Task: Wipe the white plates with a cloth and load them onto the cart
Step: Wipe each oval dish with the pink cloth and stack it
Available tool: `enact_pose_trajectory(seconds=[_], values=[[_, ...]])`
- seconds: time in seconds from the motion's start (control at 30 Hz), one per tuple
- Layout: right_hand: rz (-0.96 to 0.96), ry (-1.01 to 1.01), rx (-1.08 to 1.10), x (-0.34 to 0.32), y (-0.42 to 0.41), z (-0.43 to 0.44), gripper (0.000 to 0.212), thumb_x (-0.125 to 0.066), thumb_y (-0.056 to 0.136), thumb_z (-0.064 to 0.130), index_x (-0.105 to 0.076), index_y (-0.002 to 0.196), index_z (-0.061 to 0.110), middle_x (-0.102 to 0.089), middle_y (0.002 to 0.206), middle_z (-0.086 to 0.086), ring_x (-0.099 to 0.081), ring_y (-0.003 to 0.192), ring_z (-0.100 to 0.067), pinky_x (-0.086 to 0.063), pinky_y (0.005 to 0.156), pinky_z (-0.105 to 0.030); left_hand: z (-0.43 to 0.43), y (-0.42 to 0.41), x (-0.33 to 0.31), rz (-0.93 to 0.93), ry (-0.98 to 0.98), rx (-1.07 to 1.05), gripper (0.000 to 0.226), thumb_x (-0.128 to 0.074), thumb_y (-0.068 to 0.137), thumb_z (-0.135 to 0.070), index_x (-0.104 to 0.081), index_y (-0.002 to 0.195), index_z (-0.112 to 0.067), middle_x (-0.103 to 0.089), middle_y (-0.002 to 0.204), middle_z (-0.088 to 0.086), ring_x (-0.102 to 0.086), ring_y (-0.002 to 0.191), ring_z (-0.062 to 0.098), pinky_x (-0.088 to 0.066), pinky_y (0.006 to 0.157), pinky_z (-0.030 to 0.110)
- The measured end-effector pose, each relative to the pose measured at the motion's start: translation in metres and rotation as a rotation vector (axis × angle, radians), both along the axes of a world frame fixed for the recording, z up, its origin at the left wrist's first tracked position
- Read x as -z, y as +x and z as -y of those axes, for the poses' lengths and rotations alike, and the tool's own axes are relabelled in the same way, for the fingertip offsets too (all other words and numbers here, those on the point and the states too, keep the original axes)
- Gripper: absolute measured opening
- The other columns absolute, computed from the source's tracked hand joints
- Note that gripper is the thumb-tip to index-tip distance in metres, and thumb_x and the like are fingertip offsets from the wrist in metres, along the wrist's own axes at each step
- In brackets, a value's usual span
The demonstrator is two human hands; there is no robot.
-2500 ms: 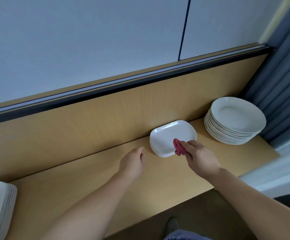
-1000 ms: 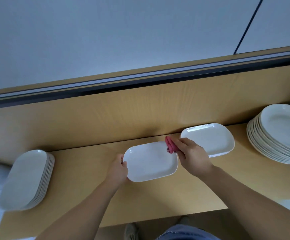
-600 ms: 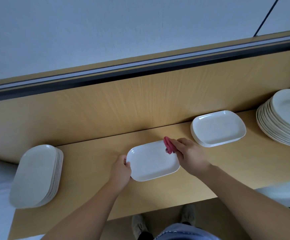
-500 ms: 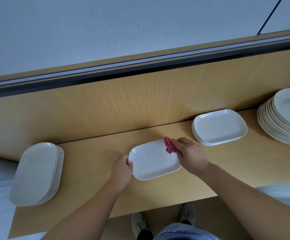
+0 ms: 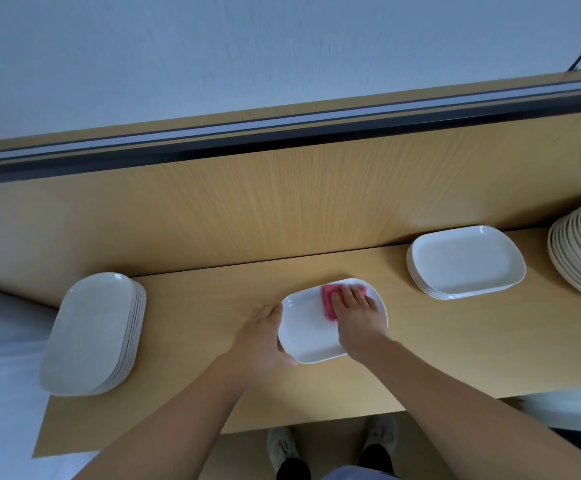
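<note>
Right hand (image 5: 354, 317) lies flat, fingers straight, pressing a pink cloth (image 5: 327, 299) onto the far part of a white plate (image 5: 306, 334); left hand (image 5: 261, 337) grips that plate's left rim, fingers curled round the edge. Plate sits flat on the wooden counter (image 5: 195, 323), about midway along it. Well apart to its left, a stack of oblong plates (image 5: 91, 330) at the counter's left end; to its right a second oblong stack (image 5: 465, 261), then a stack of round plates (image 5: 580, 258) cut by the frame edge.
</note>
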State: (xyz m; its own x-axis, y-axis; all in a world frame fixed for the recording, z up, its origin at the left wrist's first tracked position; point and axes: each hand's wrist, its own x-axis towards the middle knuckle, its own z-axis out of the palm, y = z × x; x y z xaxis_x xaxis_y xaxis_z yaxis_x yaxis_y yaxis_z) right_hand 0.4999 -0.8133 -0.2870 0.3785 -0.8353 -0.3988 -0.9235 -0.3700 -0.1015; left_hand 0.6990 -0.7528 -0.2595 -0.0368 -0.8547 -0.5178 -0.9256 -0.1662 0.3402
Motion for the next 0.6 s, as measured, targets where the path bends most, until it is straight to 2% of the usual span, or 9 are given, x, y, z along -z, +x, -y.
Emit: enact_pose_trajectory(seconds=[0.1,0.27,0.47,0.6], values=[[-0.049,0.031,0.007,-0.002,0.010,-0.003,0.076,-0.047,0.094,0.022,-0.002,0.154,0.013,-0.003,0.161,-0.007,-0.003,0.148,-0.029,-0.010,0.119,-0.042,0.001,0.002,0.001,-0.040,-0.014,-0.029,0.113,-0.082,0.067,-0.047,-0.014,0.153,-0.017,-0.023,0.155,-0.004,-0.018,0.143,0.015,-0.027,0.112,0.028],[-0.094,0.073,-0.066,-0.004,0.022,-0.013,0.076,-0.039,0.097,0.024,0.010,0.153,0.012,0.011,0.162,-0.009,0.009,0.148,-0.030,-0.001,0.120,-0.045,0.001,0.005,0.002,-0.052,-0.033,-0.029,0.112,-0.081,0.068,-0.047,-0.016,0.154,-0.019,-0.023,0.156,-0.005,-0.020,0.143,0.013,-0.026,0.113,0.027],[-0.080,0.128,-0.256,-0.014,0.042,-0.025,0.076,-0.035,0.097,0.029,0.016,0.152,0.013,0.021,0.160,-0.008,0.020,0.146,-0.028,0.007,0.119,-0.046,0.001,0.002,-0.001,-0.077,-0.083,-0.065,0.104,-0.084,0.064,-0.047,-0.029,0.148,-0.022,-0.036,0.149,-0.007,-0.032,0.137,0.012,-0.030,0.105,0.023],[-0.016,0.150,-0.379,-0.014,0.039,-0.026,0.080,-0.038,0.093,0.028,0.013,0.153,0.019,0.019,0.161,-0.002,0.023,0.146,-0.024,0.008,0.120,-0.044,0.001,0.002,-0.003,-0.079,-0.105,-0.078,0.096,-0.084,0.059,-0.050,-0.038,0.139,-0.024,-0.045,0.138,-0.012,-0.042,0.129,0.011,-0.037,0.098,0.023]])
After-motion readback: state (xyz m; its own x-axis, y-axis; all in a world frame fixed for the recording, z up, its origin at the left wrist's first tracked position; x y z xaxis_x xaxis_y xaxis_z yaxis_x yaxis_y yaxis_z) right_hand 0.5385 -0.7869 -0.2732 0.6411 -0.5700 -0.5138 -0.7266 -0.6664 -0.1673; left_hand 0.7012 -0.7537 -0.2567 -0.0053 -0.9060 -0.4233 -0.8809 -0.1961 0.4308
